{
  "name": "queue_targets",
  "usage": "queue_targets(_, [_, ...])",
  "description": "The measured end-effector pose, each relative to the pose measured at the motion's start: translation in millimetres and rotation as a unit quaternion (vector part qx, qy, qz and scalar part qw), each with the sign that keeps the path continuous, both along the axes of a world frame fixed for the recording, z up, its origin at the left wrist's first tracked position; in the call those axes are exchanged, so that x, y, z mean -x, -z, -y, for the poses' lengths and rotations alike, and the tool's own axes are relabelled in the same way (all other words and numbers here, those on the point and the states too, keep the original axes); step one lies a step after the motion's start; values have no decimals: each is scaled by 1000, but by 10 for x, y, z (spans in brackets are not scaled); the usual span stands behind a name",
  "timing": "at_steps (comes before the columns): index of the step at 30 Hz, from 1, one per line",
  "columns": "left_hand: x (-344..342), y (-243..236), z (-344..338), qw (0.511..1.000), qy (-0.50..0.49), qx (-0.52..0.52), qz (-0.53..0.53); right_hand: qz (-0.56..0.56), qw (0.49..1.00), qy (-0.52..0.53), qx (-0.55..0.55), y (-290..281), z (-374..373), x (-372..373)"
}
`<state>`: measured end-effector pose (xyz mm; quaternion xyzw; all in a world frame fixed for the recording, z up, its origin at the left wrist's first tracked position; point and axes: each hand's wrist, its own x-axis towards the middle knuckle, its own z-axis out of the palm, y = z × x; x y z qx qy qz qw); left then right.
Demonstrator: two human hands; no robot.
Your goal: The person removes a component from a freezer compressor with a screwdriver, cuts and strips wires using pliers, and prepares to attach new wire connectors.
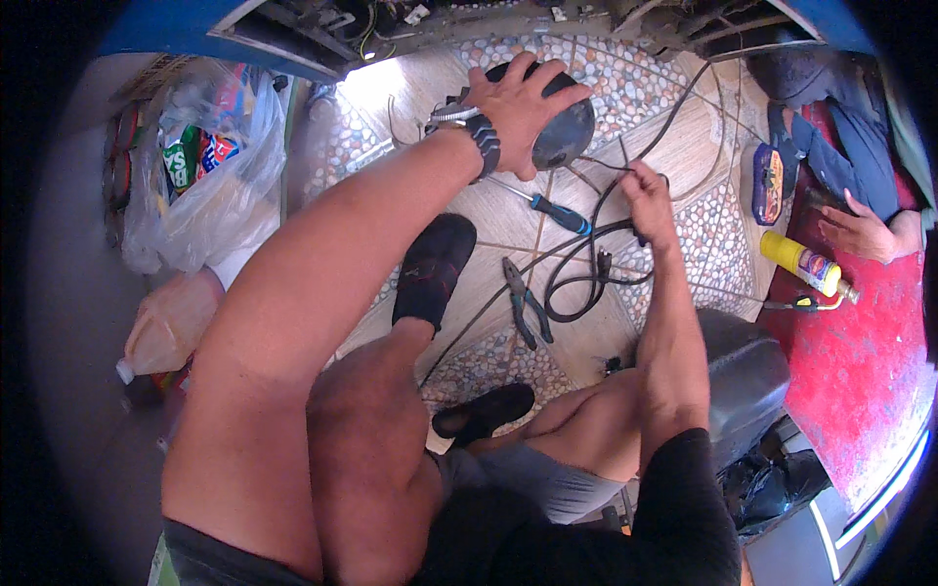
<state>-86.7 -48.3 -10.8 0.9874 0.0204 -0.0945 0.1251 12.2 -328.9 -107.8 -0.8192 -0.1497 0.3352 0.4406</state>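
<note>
Canister (pixel 569 135), black, rounded and scuffed, sits under wide-spread left fingers (pixel 549 78), while right fingers (pixel 637 178) pinch a dark wire (pixel 608 166).

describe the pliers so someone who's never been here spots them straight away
On the tiled floor, find the looped black cord below the right hand. The pliers lie just left of the loop, tips pointing away from the person. Unlike the single-shafted screwdriver above them in the picture, they have two splayed handles.

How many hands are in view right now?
3: the left hand on the dark round canister, the right hand to the right of the screwdriver, and another person's hand near the yellow bottle. That person's other hand may be hidden.
</note>
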Motion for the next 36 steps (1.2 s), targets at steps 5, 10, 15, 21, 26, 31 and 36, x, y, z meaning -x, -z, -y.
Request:
queue_targets(5, [-30, -6, -25, 1000, 2, 0, -8, -44, 988, -138, 57, 105, 31, 199])
queue_targets(10, [-40, -25, -9, 1000, 3, 5, -16, -120, 987, -106, 1, 10, -68, 218])
queue_targets(15, [-11, -43, -17, 1000, -2, 5, -21, -278, 956, -86, -40, -313, -70, 118])
queue_targets(21, [-22, -47, -19, 1000, -3, 17, -26, -395, 916, -51, 50, -653, -366, -36])
queue_targets(26, [-28, -36, -14, 1000, -5, 10, -17, -470, 875, 94, 76, -672, -600, 27])
queue_targets(31, [1, -23, -35, 1000, -5, 12, -12, -437, 885, 128, 94, -737, -654, 94])
queue_targets(36, [-1, 37, -20, 1000, 9, 1, 7, -443, 868, 213, 73, -849, -674, 223])
